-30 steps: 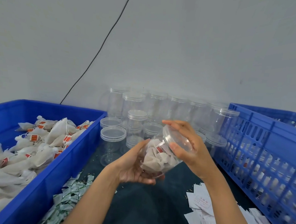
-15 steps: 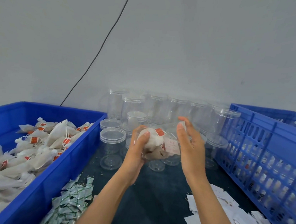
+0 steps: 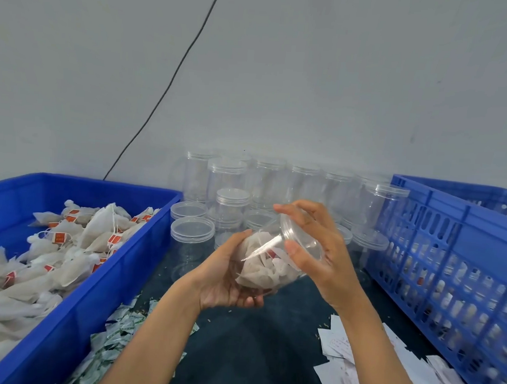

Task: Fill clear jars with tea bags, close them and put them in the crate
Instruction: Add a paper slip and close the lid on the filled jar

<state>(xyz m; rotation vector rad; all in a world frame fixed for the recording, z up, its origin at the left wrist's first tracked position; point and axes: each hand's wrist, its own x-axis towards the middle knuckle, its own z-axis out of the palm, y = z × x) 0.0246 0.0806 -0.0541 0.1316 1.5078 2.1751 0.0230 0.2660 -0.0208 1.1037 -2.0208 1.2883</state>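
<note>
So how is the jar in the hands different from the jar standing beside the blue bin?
The held jar is full of tea bags; the standing jar looks empty. The held jar is tilted between the left hand and right hand; the standing jar is upright on the table. Both are clear plastic.

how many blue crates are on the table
2. A solid-walled bin on the left holds loose tea bags; a slotted crate on the right holds filled jars. Others may sit out of frame.
</note>
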